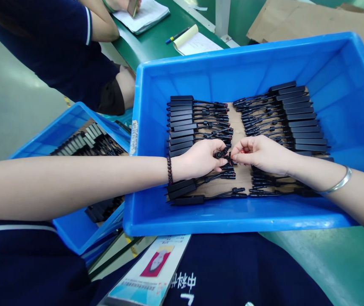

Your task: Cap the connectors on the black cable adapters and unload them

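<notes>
My left hand (pixel 199 159) reaches into a large blue plastic bin (pixel 248 47) and grips a black cable connector (pixel 219 155) between thumb and fingers. Opposite it, the thumb and fingertips of my right hand (pixel 260 152) are pinched together at the connector's end. A small red piece (pixel 246 151) shows among those fingers; its exact shape is hidden. Under my hands lie two rows of flat black modules with short cables, a left row (pixel 181 117) and a right row (pixel 301 117). Their connectors point inward over a cardboard sheet (pixel 241 176).
Another blue bin (pixel 70 231) with similar modules stands lower left. A co-worker (pixel 63 55) sits beyond it at a green table (pixel 150 40). A notepad (pixel 197 42) and a pen (pixel 177 35) lie there. Brown cardboard (pixel 315 21) is behind the bin.
</notes>
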Tool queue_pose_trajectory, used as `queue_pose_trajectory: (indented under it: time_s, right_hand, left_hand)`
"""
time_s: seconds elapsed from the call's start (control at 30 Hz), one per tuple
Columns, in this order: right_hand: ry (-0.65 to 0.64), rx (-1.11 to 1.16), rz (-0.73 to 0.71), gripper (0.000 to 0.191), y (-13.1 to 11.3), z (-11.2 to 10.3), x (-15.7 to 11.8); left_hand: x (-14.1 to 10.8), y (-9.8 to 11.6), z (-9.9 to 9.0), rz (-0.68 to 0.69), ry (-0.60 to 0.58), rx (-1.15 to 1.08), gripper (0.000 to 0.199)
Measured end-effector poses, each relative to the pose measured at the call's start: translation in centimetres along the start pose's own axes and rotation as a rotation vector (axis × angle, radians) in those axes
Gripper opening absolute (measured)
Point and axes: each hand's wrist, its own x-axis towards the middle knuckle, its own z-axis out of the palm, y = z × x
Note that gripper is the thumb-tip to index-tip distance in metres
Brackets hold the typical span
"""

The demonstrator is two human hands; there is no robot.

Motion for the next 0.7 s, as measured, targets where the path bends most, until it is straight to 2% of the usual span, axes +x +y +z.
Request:
queue_pose_trajectory:
  time_s: [0.23,0.47,0.7]
  right_hand:
    - [0.029,-0.14,-0.088,0.011,0.06,-0.01,0.2]
    - [0.041,-0.239,-0.07,0.011,0.28,0.01,0.37]
    - [0.031,-0.327,-0.07,0.012,-0.48,0.31,-0.03]
  left_hand:
    - [-0.16,0.57,-0.15,-0.009,-0.003,0.134,0.009]
    - [-0.12,0.46,-0.12,-0.027,-0.016,0.143,0.015]
    - [-0.36,0.8,-0.36,0.003,-0.008,0.213,0.02]
